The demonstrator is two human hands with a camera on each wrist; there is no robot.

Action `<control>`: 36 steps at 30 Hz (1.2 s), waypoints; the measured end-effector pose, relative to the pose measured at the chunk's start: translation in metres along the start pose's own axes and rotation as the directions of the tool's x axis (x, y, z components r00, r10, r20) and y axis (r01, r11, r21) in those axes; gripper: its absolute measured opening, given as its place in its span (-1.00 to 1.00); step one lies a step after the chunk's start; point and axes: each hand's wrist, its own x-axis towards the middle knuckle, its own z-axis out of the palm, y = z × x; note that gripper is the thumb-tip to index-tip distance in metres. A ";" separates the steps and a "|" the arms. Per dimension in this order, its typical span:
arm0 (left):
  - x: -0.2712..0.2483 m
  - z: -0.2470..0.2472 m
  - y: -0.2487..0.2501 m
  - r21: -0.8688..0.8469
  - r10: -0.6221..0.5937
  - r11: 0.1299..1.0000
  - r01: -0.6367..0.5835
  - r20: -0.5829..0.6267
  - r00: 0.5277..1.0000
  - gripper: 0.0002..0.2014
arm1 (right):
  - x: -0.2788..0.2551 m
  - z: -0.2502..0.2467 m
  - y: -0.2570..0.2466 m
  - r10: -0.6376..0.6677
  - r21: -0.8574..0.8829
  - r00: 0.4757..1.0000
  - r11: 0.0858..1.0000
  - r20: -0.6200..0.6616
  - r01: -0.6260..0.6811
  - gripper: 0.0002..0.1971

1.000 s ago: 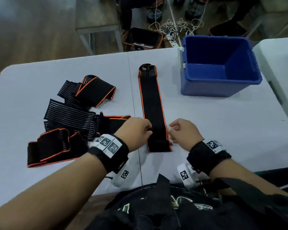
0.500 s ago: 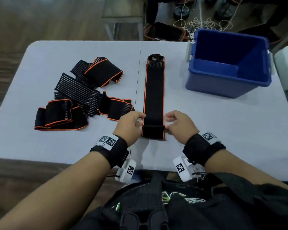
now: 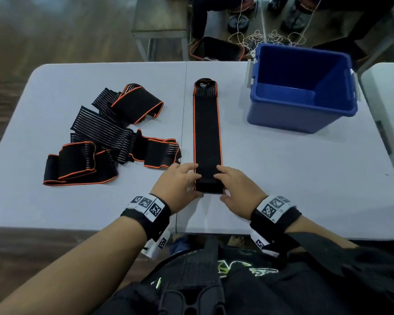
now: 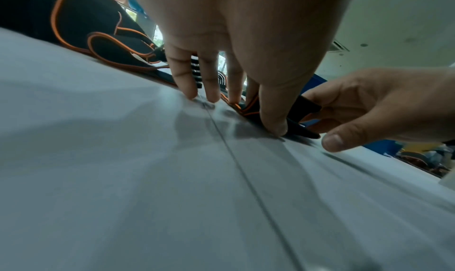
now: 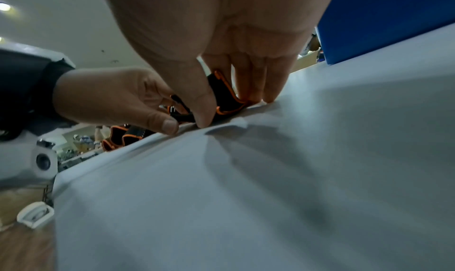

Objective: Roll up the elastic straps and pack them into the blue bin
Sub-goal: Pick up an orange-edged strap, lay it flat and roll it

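A long black elastic strap (image 3: 207, 133) with orange edges lies flat down the middle of the white table (image 3: 293, 178). Its near end is turned over into a small fold (image 3: 209, 187). My left hand (image 3: 192, 178) pinches the fold's left side and my right hand (image 3: 223, 180) pinches its right side, thumbs behind and fingers on top. The left wrist view shows my left hand (image 4: 246, 109) pressing the strap (image 4: 302, 108) down. In the right wrist view my right hand (image 5: 229, 109) grips the fold (image 5: 224, 94). The blue bin (image 3: 328, 103) stands open at the far right with nothing visible inside.
A loose pile of several black and orange straps (image 3: 114, 135) lies on the table's left half. A second white table (image 3: 387, 105) adjoins on the right. Beyond the far edge are a bench (image 3: 159, 23), cables and a black basket (image 3: 216, 50) on the floor.
The strap's near end has been turned over into a first fold. Both hands went from fists at its edges to fingers reaching forward over the fold.
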 end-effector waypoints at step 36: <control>0.048 -0.015 0.004 -0.297 -0.266 0.920 0.254 0.002 0.964 -0.72 | 0.051 -0.032 -0.020 0.379 0.050 0.925 0.925 -0.014 -0.377 -0.71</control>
